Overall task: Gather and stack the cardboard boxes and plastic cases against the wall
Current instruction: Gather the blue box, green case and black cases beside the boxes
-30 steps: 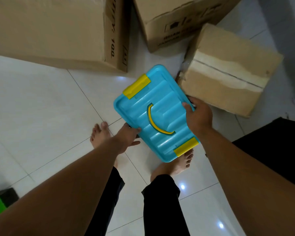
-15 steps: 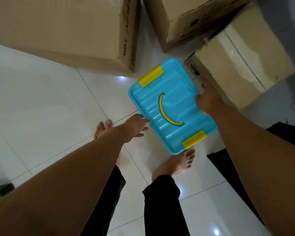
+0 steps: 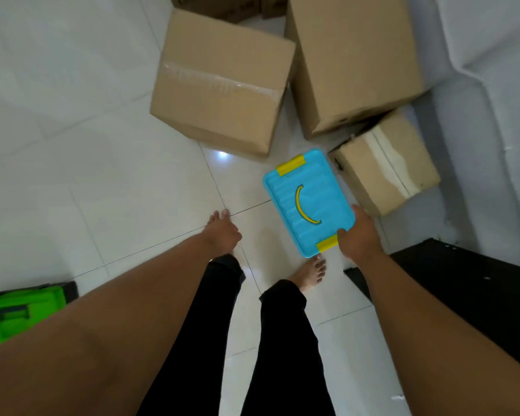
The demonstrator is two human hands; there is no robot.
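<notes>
A blue plastic case [image 3: 308, 202] with yellow latches and a curved yellow handle hangs above the floor, lid up. My right hand [image 3: 357, 235] grips its near right corner beside one latch. My left hand [image 3: 224, 235] hangs free to the left of the case, apart from it and holding nothing. Three cardboard boxes stand beyond the case. A taped one [image 3: 219, 85] is in the middle and a tall one [image 3: 351, 61] is at the back right. A small worn one [image 3: 385, 163] lies just right of the case.
A green plastic case [image 3: 21, 313] lies on the floor at lower left. A black object [image 3: 463, 289] fills the lower right. A pale wall [image 3: 493, 85] runs along the right behind the boxes. My bare feet stand on white floor tiles [image 3: 72, 175].
My left hand has let go of the blue case and drawn away to the left. My right hand alone now holds the case, shifted to its near corner. More boxes have come into view.
</notes>
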